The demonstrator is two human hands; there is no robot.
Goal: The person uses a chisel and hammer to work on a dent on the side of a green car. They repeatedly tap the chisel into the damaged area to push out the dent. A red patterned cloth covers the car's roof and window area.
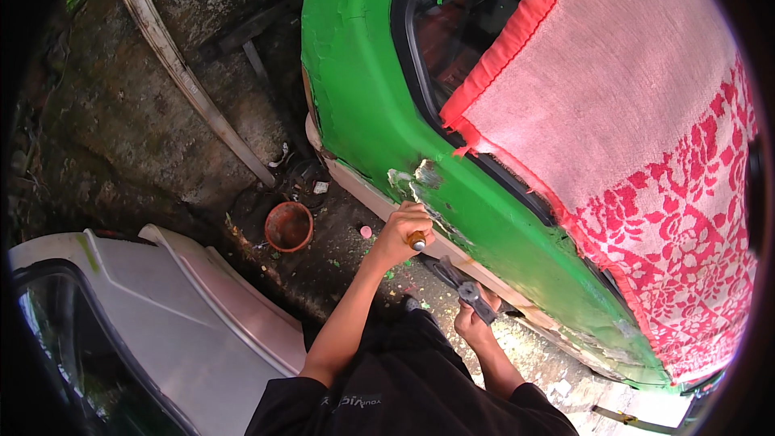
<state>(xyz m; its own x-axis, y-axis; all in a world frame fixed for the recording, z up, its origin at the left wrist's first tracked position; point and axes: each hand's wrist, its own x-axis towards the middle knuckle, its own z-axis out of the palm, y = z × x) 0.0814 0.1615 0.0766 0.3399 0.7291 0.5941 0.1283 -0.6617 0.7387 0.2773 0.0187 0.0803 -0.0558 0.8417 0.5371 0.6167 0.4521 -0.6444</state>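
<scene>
My left hand (401, 232) is closed on an amber-handled tool (416, 241) with a silver end cap; its working end is hidden by the hand. It is held at a chipped patch (428, 173) of peeled paint on the green vehicle body (355, 73). Lower and to the right, my right hand (472, 315) grips a dark metal tool (464, 291), perhaps a hammer, below the green panel and over its pale lower strip (363, 190).
A red-and-white cloth (630, 113) drapes the vehicle's window and side. A silver vehicle body (161, 315) stands at lower left. A terracotta pot (289, 226), small pink object (366, 232) and paint flakes lie on the ground. A long weathered strip (186, 81) leans at upper left.
</scene>
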